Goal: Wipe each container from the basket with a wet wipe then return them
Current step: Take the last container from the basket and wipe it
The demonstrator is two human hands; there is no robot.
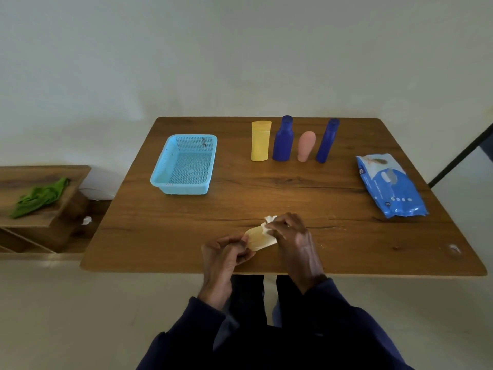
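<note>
Containers first: the one I am working on is a pale amber container (pixel 260 238), lying tilted above the near edge of the table (pixel 306 188), between my two hands. My left hand (pixel 224 255) has its fingers curled closed around the lower left end of it. My right hand (pixel 290 233) is closed over the upper right end, fingers pinched on a white wet wipe (pixel 269 222) that is pressed against the container; a crumpled tuft of the wipe sticks out past my knuckles. I cannot tell how much of the container the wipe covers under my palm.

Farther back on the table four more containers stand upright in a row: a yellow bottle (pixel 261 141), a dark blue bottle (pixel 283 140) just beside it, a small pink bottle (pixel 306 146), and a tall slim blue bottle (pixel 327 141). To their left, well apart, sits the light blue basket (pixel 160 180), with no container in it. At the right edge of the table lies a blue pack of wipes (pixel 392 182).

Off the table to the left I see a low wooden shelf (pixel 40 222) with a green cloth (pixel 40 196) on it
</note>
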